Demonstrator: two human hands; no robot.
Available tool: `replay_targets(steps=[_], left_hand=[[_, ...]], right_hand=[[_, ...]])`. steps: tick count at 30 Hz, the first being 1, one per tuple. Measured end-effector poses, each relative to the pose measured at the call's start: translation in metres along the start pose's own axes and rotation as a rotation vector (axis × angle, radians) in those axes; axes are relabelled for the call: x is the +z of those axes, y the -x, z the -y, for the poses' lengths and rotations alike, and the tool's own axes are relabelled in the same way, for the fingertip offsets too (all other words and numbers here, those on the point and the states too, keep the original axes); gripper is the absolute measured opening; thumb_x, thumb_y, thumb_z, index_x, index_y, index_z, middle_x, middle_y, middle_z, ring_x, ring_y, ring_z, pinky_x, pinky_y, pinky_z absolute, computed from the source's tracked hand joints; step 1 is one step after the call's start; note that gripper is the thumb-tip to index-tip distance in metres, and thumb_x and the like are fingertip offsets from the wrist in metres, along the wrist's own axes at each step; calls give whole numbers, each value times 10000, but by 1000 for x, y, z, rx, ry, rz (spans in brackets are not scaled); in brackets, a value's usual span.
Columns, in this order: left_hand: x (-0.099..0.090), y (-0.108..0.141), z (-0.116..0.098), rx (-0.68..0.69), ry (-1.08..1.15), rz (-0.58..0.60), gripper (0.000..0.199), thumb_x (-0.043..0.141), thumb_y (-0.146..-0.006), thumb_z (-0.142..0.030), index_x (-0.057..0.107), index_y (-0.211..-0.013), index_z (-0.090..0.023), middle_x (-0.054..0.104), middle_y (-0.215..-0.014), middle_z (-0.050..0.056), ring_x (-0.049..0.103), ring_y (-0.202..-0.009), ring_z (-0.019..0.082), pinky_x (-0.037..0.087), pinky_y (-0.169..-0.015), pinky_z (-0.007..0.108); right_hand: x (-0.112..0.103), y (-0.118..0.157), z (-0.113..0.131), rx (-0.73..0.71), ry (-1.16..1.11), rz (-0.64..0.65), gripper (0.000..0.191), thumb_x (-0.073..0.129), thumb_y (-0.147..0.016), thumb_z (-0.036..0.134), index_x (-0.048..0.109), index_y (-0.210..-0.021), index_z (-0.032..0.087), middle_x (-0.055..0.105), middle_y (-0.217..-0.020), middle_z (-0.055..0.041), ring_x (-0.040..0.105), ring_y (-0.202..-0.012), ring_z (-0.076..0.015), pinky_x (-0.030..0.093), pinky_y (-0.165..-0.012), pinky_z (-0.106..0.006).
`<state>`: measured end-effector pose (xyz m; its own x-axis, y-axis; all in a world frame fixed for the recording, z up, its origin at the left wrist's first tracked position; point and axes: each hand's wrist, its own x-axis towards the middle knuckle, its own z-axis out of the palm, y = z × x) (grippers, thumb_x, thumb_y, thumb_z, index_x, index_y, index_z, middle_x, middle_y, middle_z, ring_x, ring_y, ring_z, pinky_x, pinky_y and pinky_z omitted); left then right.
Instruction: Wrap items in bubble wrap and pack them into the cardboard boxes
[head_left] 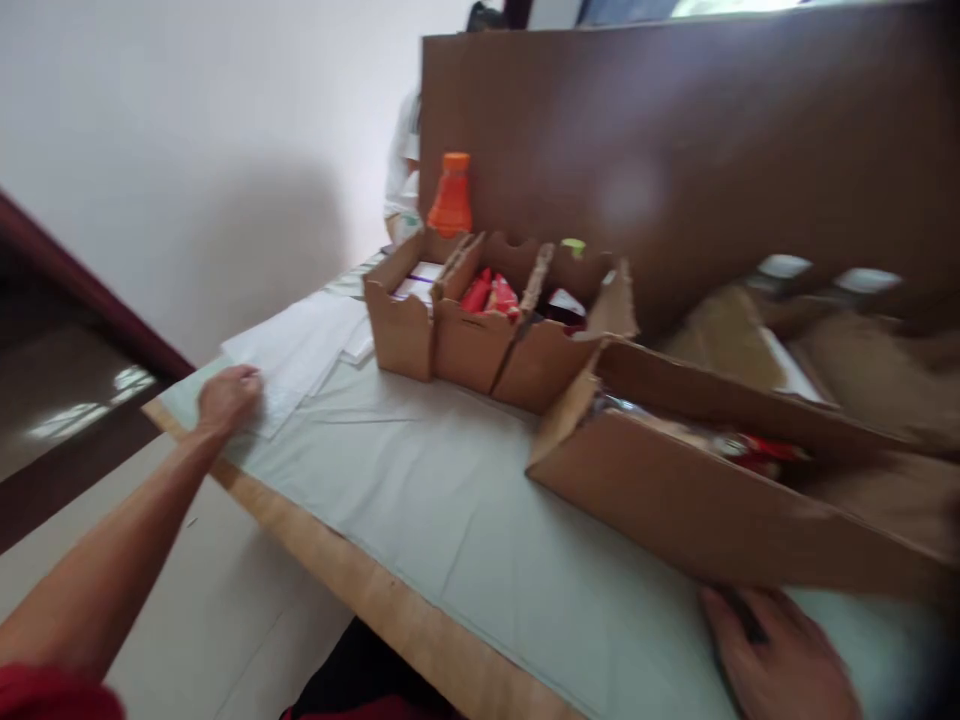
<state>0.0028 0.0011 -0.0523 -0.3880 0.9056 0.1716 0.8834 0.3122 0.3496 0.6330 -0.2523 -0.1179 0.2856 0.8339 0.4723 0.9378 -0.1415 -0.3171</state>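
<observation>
My left hand [229, 398] is closed at the near left corner of the table, its fingers pressed on or gripping the edge of a thin white sheet [300, 345]. At the lower right, my right hand [780, 650] rests by the cloth beside the long cardboard box [697, 500], with a dark, thin object [742, 612] at its fingers. Motion blurs that hand, and its grip is unclear. Red packets [757, 450] lie inside the long box.
Three small cardboard bins [472, 345] stand at the middle back, holding white and red packets. Behind them are an orange bottle [451, 200] and a tall brown panel [637, 130]. White-capped jars [784, 268] stand right. Part of a person [403, 150] shows behind the panel.
</observation>
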Motion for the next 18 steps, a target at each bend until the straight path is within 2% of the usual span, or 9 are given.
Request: replay_targets(steps=[1, 3, 5, 7, 9, 11, 13, 16, 18], left_hand=[[-4, 0, -1, 7, 0, -14, 282, 576, -988, -389, 707, -1068, -152, 726, -1085, 71, 684, -1104, 343, 549, -952, 529], [-14, 2, -7, 46, 11, -51, 302, 455, -937, -371, 709, -907, -212, 719, -884, 69, 662, -1154, 449, 504, -949, 590], [-24, 16, -20, 126, 38, -108, 308, 419, -871, -426, 678, -822, -267, 693, -787, 87, 654, -1150, 487, 485, -924, 595], [-33, 43, -41, 266, 85, -174, 301, 428, -859, -497, 649, -808, -299, 705, -797, 63, 690, -1048, 426, 498, -886, 544], [-37, 82, -71, 431, 157, -174, 257, 470, -889, -512, 638, -852, -321, 726, -848, -25, 696, -865, 286, 523, -831, 440], [-34, 127, -108, 564, 289, -55, 194, 542, -889, -470, 655, -880, -313, 725, -820, -69, 634, -651, 176, 517, -708, 327], [-22, 175, -146, 695, 456, 122, 213, 571, -864, -433, 684, -832, -255, 726, -753, -25, 599, -556, 149, 483, -590, 282], [5, 245, -199, 709, 655, 396, 188, 580, -848, -341, 673, -753, -209, 714, -697, 21, 625, -569, 154, 489, -585, 275], [22, 288, -224, 711, 681, 524, 181, 579, -863, -321, 703, -823, -196, 723, -703, 19, 639, -560, 142, 509, -576, 259]], right_hand=[[0, 3, -1, 4, 5, 3, 358, 524, -917, 501, 703, -775, 224, 712, -844, -149, 679, -790, -350, 566, -734, -532], [-2, 7, -2, 23, -30, -11, 346, 519, -881, 490, 699, -753, 224, 723, -826, -144, 684, -795, -350, 563, -766, -538], [-3, 9, 1, 65, -83, -61, 324, 542, -863, 474, 710, -752, 220, 745, -868, -141, 694, -823, -339, 565, -801, -532], [-4, 10, 5, 102, -122, -123, 311, 560, -866, 463, 726, -772, 217, 763, -929, -136, 709, -858, -322, 572, -832, -516], [-7, 11, 8, 130, -147, -184, 308, 549, -892, 444, 741, -828, 211, 772, -1013, -133, 723, -910, -301, 579, -866, -495], [-12, 12, 9, 155, -180, -234, 306, 535, -913, 423, 746, -876, 204, 771, -1070, -134, 730, -955, -287, 580, -893, -484], [-19, 15, 14, 177, -209, -262, 301, 527, -929, 407, 742, -915, 197, 766, -1109, -136, 728, -1009, -281, 569, -937, -488], [-31, 28, 32, 227, -276, -299, 282, 550, -950, 403, 735, -970, 192, 755, -1152, -132, 709, -1084, -274, 538, -1005, -492], [-39, 44, 51, 288, -374, -288, 275, 588, -954, 417, 739, -1005, 193, 754, -1158, -121, 700, -1103, -267, 527, -1024, -477]])
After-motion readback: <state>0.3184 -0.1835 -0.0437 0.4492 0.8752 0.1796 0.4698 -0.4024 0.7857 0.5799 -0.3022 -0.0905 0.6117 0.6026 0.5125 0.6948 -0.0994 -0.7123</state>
